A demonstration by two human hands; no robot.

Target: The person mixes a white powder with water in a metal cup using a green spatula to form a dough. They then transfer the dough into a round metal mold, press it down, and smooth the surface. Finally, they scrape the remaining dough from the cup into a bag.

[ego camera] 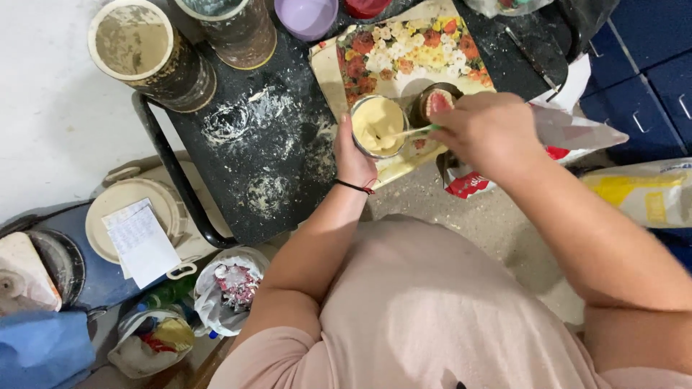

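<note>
1. Grip: right hand is clenched around the green handle of a thin utensil, its tip dipped in the cream. Left hand cups the side of the small metal cup from about 7 o'clock, fingers wrapped on its wall and steadying it.
2. Cup location: on the near edge of the floral tray, which sits on the black table. Cup holds pale yellow cream, nearly full.
3. Just beside the cup at 2 o'clock, partly under the right hand: a dark round item with a red centre; exact kind cannot be told.
4. Near the person, at 8 o'clock, below table level: plastic bags, a lidded beige bucket with a paper sheet on top.
5. Table surface dusted with white powder patches at 10 o'clock from the cup.
6. Far edge, 11 to 12 o'clock: two tall cylindrical tins, a lilac bowl.
7. Risk, judged: tray overhangs the table edge toward the person; downward pressure while stirring could tip it. A full cup may slop cream over the rim if the left hand slackens.
</note>
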